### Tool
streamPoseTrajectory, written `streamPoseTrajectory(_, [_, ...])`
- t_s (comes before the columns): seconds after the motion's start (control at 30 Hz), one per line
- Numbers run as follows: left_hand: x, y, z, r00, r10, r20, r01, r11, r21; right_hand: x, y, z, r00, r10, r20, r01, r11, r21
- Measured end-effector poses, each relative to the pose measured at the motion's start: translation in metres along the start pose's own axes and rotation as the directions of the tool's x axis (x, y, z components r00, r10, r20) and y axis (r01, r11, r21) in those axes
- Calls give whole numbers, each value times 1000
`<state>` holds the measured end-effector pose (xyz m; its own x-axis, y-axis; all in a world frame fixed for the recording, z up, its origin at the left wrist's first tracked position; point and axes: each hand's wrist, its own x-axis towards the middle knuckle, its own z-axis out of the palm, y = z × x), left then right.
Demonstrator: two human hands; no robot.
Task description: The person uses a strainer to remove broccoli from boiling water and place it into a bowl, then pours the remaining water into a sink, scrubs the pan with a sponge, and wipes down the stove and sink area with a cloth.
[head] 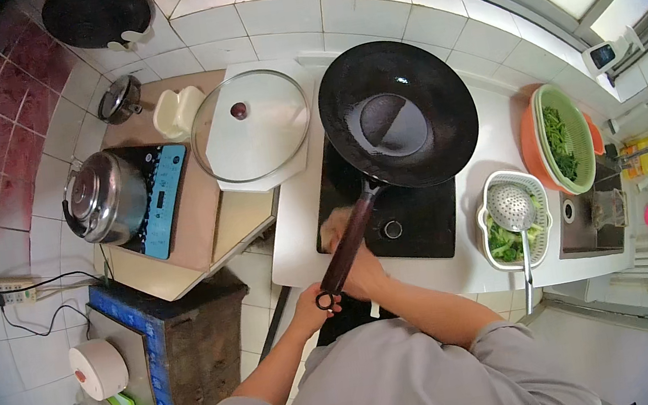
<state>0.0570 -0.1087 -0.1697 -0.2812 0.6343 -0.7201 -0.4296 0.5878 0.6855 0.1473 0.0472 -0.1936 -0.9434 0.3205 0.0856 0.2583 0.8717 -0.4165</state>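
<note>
A black wok [398, 114] with a long dark wooden handle is over a black cooktop [421, 232]; whether it touches the cooktop I cannot tell. Liquid or an oily sheen shows in its bottom. My left hand [312, 307] grips the end of the handle, by its metal ring. Beneath the handle my right hand [354, 260] reaches over the cooktop's front left part; it is blurred and partly hidden by the handle, so its hold is unclear. To the right, a perforated metal skimmer [511, 207] lies on a white basket [484, 223] of cut green vegetables.
A glass lid [258, 173] lies left of the wok. Beyond it, a steel pot [112, 198] stands on a blue-and-black induction cooker [166, 203]. At right are a green colander [582, 135] with leafy greens, nested in an orange basin [529, 139], and a steel sink [608, 237].
</note>
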Motion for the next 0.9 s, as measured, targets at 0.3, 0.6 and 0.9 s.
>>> streamPoseTrajectory(0.3, [-14,-14,-25,984,-29,-173,34,999,22,81,25,-13,979,150,-140,-148,989,30])
streamPoseTrajectory(0.6, [-5,10,82,953,6,303,-56,986,157,-100,50,-50,946,278,-164,-232,939,255])
streamPoseTrajectory(0.9, [38,47,228,897,132,421,-191,977,99,-321,64,-148,414,738,533,-908,379,180])
